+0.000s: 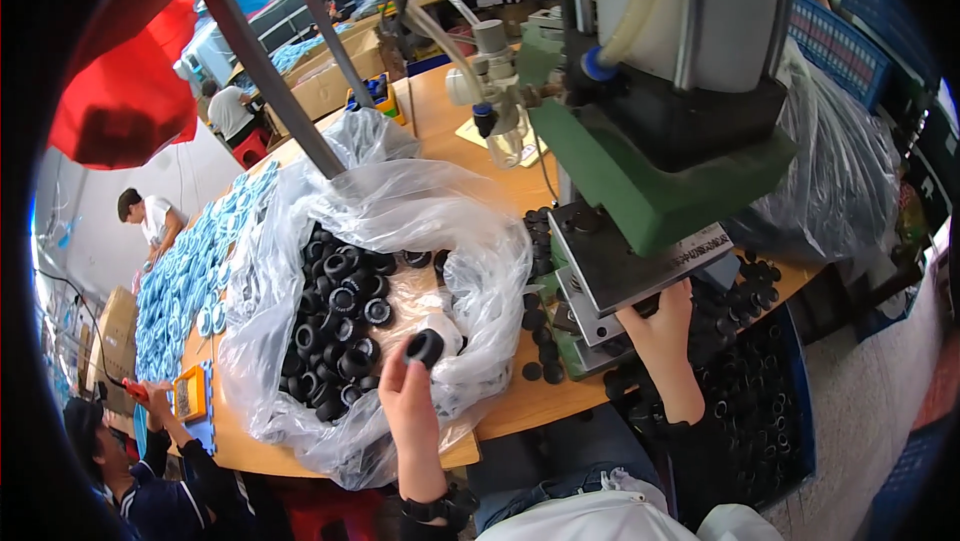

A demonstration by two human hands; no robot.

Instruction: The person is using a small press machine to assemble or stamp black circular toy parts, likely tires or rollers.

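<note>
My left hand (408, 401) pinches a black round cap-like part (425, 348) between thumb and fingertips, above the near side of an open clear plastic bag (270, 381). Many similar black round parts (340, 326) are heaped inside that bag. To the right, my right hand (664, 339) reaches in at the metal plate (640, 266) of a green press (670, 181). Its thumb and fingers curl around something dark at the plate's lower edge; the fingertips are partly hidden, so I cannot make out what it is.
Black discs (535, 316) lie scattered on the wooden table around the press. A blue-rimmed bin (770, 411) of black rings stands below at right. Light-blue parts (190, 271) cover the table at left, where a co-worker (140, 481) holds a red-handled tool. A steel post (265, 71) rises behind the bag.
</note>
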